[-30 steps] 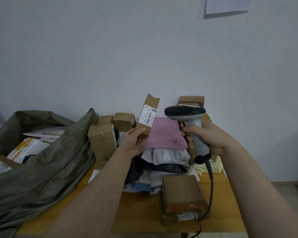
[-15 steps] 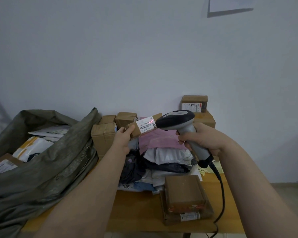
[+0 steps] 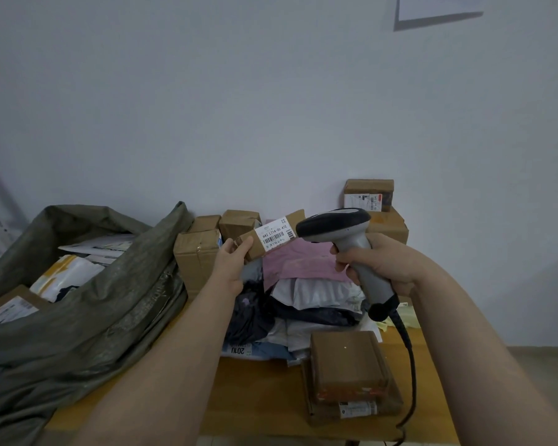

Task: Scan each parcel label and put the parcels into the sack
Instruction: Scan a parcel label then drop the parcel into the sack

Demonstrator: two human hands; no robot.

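Cardboard parcel point(image 3: 273, 235), label point(image 3: 275, 235) upward, is gripped at its end by the left hand point(image 3: 234, 263); the scanner point(image 3: 345, 235) is clasped by the right hand point(image 3: 384, 263) just beside it, above the heaped table point(image 3: 261, 400).

Tilted labelled parcel point(image 3: 273, 236) seemingly touches the grey scanner point(image 3: 351, 241).

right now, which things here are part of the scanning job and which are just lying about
In the job: left hand holding the labelled box; right hand gripping the scanner; sack; pink mailer and flat brown box, waiting on the table.
Lying about: sheet on the wall.
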